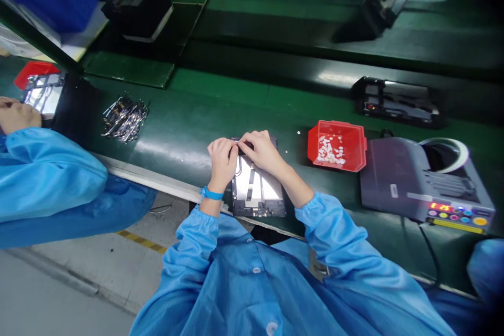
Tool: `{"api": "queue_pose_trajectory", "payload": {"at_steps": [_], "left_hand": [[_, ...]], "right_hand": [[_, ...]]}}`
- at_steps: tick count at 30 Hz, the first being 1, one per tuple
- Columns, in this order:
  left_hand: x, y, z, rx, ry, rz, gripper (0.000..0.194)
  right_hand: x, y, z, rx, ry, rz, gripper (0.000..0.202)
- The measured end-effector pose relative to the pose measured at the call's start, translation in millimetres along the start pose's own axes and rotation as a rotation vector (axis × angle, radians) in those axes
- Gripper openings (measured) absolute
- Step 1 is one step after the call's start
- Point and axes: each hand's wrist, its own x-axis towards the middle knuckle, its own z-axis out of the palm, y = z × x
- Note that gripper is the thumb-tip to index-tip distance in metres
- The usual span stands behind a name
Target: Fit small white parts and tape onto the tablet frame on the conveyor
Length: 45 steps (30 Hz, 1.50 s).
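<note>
A flat rectangular device back (258, 189), dark-framed with a shiny metal plate, lies on the green bench (189, 115) at its near edge. My left hand (221, 160) rests on the device's upper left corner, fingers curled and pinching near a thin dark cable. My right hand (260, 149) presses down on the top edge beside it, fingertips touching the left hand's. Both sleeves are light blue; a blue band circles my left wrist.
A red tray (337, 145) of small white pieces stands right of the device, then a grey tape dispenser machine (423, 184) with lit buttons. A pile of thin metal parts (125, 117) lies to the left. A co-worker's blue sleeve (47, 173) is at far left. Another device (396, 101) sits on the belt.
</note>
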Motion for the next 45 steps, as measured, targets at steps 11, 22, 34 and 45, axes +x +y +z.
{"api": "queue_pose_trajectory", "payload": {"at_steps": [11, 22, 34, 45], "left_hand": [[-1, 1, -0.6, -0.012, 0.031, 0.003, 0.017], [-2, -5, 4.0, -0.026, 0.091, 0.047, 0.019], [-1, -7, 5.2, 0.035, 0.078, 0.071, 0.018], [0, -15, 9.1, 0.006, 0.144, 0.080, 0.018]], "right_hand": [[-9, -6, 5, -0.269, 0.153, -0.112, 0.028], [-8, -7, 8, -0.445, 0.123, -0.170, 0.036], [2, -10, 9, -0.638, 0.095, -0.249, 0.032], [-61, 42, -102, -0.626, 0.295, 0.209, 0.025]]}}
